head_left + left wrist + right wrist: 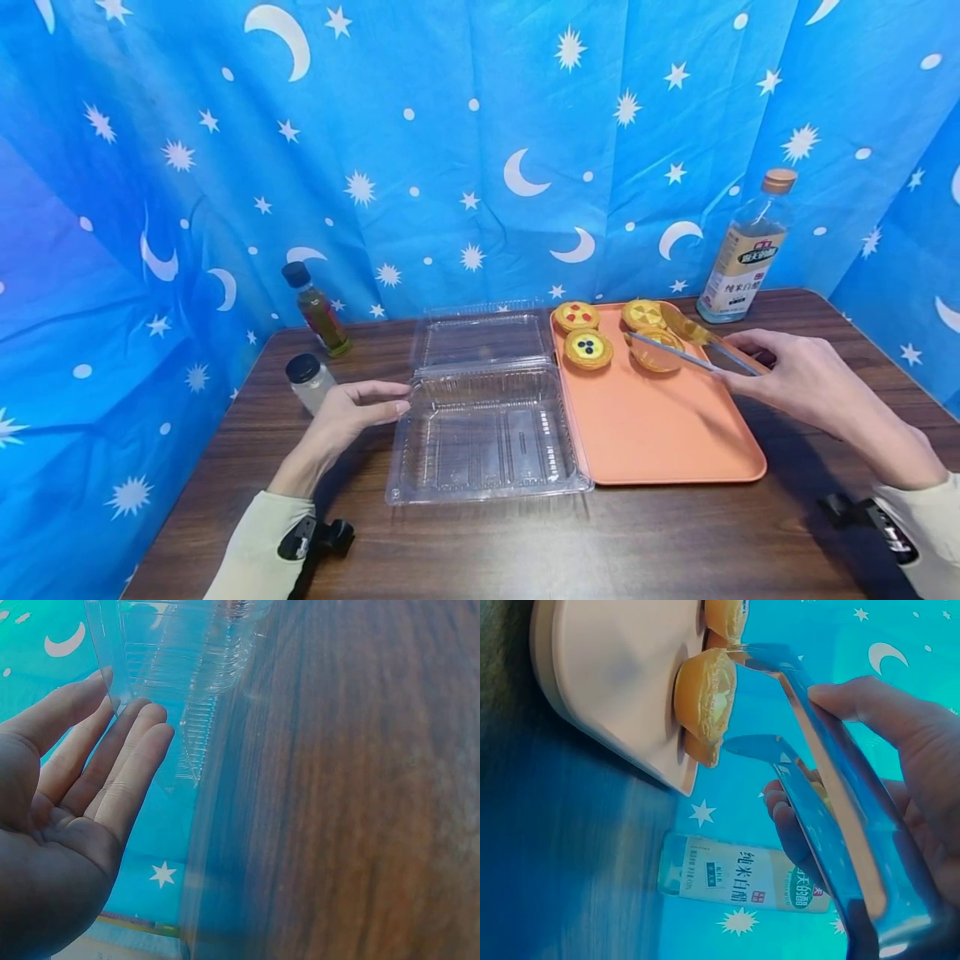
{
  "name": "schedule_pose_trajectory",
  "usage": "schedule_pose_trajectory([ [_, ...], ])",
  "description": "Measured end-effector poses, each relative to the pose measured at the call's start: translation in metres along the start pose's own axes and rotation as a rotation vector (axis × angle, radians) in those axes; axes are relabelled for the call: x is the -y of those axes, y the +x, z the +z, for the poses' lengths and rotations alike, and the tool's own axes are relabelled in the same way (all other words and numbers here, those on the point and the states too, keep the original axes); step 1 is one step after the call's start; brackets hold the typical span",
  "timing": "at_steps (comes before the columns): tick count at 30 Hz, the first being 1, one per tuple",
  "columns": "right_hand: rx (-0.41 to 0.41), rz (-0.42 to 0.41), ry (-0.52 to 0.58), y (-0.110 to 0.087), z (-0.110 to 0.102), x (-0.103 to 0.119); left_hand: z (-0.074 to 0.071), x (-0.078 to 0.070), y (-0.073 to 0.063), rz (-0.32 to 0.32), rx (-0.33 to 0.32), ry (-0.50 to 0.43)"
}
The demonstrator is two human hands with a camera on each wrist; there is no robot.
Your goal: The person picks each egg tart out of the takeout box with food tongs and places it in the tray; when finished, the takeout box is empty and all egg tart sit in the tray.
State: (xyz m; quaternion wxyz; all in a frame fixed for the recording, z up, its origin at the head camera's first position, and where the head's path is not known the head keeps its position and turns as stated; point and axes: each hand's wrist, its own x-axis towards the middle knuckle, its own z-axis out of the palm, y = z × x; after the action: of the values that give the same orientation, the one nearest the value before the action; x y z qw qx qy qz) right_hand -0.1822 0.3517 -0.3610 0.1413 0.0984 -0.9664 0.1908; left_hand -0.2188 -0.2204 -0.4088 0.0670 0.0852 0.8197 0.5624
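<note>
My right hand [806, 379] grips metal tongs [826, 776], whose spread tips straddle the nearer right tart [654, 354] on the orange tray [660, 433]. In the right wrist view, that tart [705, 697] stands between the tips, its crust edge close to them. Behind it lies a yellow-topped tart [642, 314]. To the left are a tart with red pieces [577, 316] and one with dark berries [588, 350]. My left hand [341, 421] pinches the left rim of an open clear plastic container [487, 433] between thumb and fingertips [105, 679].
A small dark-capped oil bottle [318, 312] and a black-lidded jar [309, 382] stand left of the container. At the back right is a tall labelled bottle [742, 254]. The container's raised lid [483, 337] lies toward the blue curtain [450, 167]. Everything sits on a wooden table [525, 550].
</note>
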Motion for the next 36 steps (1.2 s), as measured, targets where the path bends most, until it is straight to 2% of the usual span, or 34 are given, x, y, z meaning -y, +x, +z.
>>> schedule_pose_trajectory([
  [3,-0.021,0.004,0.0,-0.001,-0.003,0.001,0.0,0.001,0.001,0.0,0.002,-0.011],
  [11,-0.079,0.079,0.003,-0.005,-0.011,-0.002,0.003,0.001,0.002,0.002,0.009,-0.046],
  [22,-0.158,0.219,-0.002,-0.013,-0.014,-0.013,0.004,0.001,-0.001,0.004,-0.015,0.001],
  [29,-0.157,0.313,0.013,-0.021,-0.012,-0.028,0.002,0.001,-0.001,0.014,-0.007,-0.016],
  [36,-0.156,0.385,-0.031,-0.026,-0.007,-0.047,0.001,0.002,0.0,0.016,-0.006,-0.047],
])
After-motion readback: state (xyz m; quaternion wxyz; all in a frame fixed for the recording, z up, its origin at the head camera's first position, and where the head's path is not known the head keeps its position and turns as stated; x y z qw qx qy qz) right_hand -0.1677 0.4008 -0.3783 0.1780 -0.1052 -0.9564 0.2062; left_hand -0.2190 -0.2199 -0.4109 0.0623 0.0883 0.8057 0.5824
